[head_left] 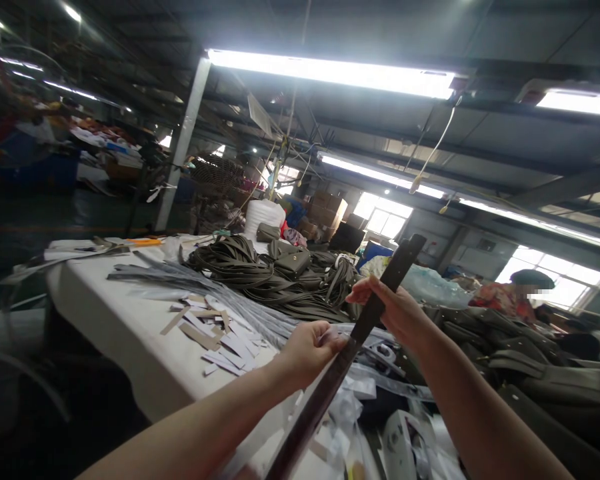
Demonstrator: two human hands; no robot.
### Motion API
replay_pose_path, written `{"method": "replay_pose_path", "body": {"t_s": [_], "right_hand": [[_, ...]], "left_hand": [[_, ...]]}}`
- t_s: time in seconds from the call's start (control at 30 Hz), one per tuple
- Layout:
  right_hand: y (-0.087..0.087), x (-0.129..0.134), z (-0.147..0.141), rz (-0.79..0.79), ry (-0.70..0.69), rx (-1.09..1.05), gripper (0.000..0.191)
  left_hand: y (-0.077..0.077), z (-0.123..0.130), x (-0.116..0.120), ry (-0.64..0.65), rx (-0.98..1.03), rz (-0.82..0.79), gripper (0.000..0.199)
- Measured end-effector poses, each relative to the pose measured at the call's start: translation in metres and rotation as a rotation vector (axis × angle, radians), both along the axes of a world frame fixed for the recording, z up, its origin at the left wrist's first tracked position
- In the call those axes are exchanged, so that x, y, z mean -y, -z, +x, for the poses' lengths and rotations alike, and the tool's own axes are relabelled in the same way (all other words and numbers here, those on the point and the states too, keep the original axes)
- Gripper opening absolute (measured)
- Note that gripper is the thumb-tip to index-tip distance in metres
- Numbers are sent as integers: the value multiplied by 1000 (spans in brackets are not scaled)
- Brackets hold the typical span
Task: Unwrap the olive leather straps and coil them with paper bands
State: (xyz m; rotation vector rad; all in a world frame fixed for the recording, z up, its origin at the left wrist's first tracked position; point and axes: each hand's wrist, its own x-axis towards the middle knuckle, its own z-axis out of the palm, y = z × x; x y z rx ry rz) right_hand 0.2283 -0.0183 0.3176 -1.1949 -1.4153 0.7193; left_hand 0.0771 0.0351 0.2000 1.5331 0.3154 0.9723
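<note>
A long dark strap [325, 387] runs diagonally from the bottom centre up to the right, with small holes near its upper end. My left hand [313, 350] pinches its middle, where a bit of clear film shows at the fingertips. Higher up, my right hand [387, 307] grips the strap between thumb and fingers, the fingers partly behind it. Beneath the hands lie clear plastic strips and white scraps [347, 407].
A white-covered table [110, 320] holds cut paper strips [220, 337], long grey strips [230, 300] and a heap of dark straps [240, 267]. Dark bags [555, 380] are piled at right, with a person [510, 300] beyond. A metal post [185, 140] stands behind the table.
</note>
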Motion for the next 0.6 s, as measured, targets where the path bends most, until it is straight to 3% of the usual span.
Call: {"method": "replay_pose_path", "body": {"t_s": [0.1, 0.33, 0.5, 0.6], "right_hand": [[-9, 0, 1, -60, -20, 47, 49], [-15, 3, 1, -157, -209, 92, 62], [-16, -2, -3, -203, -251, 108, 61], [-34, -5, -5, -119, -138, 137, 56]], "left_hand": [[-2, 2, -1, -17, 8, 16, 59], [-29, -1, -2, 16, 113, -38, 61], [-62, -5, -5, 148, 267, -62, 48], [-82, -6, -11, 120, 255, -60, 52]]}}
